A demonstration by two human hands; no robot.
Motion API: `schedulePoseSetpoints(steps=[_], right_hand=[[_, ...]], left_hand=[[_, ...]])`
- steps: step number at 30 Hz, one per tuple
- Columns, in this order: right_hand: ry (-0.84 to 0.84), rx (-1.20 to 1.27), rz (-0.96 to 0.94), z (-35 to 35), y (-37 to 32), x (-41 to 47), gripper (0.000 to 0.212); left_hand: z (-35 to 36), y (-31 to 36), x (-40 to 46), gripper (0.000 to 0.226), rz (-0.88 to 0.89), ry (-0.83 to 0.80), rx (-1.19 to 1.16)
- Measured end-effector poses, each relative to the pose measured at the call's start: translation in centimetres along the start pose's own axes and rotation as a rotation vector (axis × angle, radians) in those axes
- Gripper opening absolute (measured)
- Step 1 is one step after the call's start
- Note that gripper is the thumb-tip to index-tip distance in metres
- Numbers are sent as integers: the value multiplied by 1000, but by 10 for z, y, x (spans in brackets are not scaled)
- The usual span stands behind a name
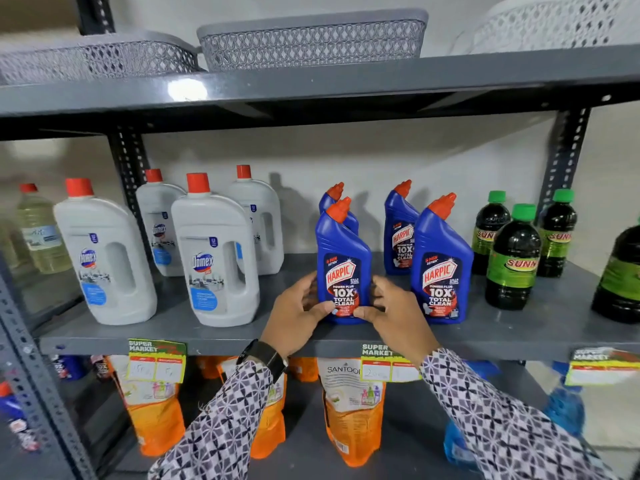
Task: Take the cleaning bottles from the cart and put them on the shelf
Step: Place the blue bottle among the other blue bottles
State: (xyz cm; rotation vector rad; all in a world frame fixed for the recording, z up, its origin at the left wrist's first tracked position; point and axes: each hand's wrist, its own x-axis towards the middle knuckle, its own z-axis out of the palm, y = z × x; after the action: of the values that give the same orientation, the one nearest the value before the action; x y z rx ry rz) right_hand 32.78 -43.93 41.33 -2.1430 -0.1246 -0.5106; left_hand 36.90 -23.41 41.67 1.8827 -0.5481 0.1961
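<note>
A blue Harpic bottle (341, 251) with an orange cap stands upright near the front of the grey middle shelf (304, 336). My left hand (294, 315) wraps its lower left side and my right hand (393, 313) its lower right side, thumbs on the label. Another blue Harpic bottle (441, 265) stands just to the right, with two more behind. White Domex bottles (214, 254) fill the shelf's left part. The cart is out of sight.
Dark bottles with green caps (512, 261) stand at the shelf's right. Grey baskets (311, 39) sit on the top shelf. Orange refill pouches (353, 414) fill the lower shelf. Price tags (156, 360) hang from the shelf edge. A perforated upright (31, 372) stands at left.
</note>
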Motion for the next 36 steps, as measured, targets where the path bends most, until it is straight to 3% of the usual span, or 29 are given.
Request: schedulePoseSetpoints(steps=[11,16,19,21,26,29,32,36], right_hand=[[-7,-67,8,-1,-7,-6,67],[58,-118,-54,-16,-5,-37,77],[139,-130,-153,-43,3,-64,66],[213,-93,-176,-70,12,-77,54],[551,-29,-136,-152,54,-94,35],[669,-34,-35,-202,88,-93,45],[502,-37,100,-236,113,-79,65],[178,70,191,-246,122,-50,83]], left_hand=[[0,8,-9,66,-20,41,25],[3,15,-37,51,-39,286,54],[25,31,-58,39,8,489,36],[52,51,-68,33,42,519,-34],[146,102,-66,29,135,237,-165],[208,129,-50,39,124,38,-132],[258,142,-25,59,86,-88,-2],[288,138,18,77,-84,-78,123]])
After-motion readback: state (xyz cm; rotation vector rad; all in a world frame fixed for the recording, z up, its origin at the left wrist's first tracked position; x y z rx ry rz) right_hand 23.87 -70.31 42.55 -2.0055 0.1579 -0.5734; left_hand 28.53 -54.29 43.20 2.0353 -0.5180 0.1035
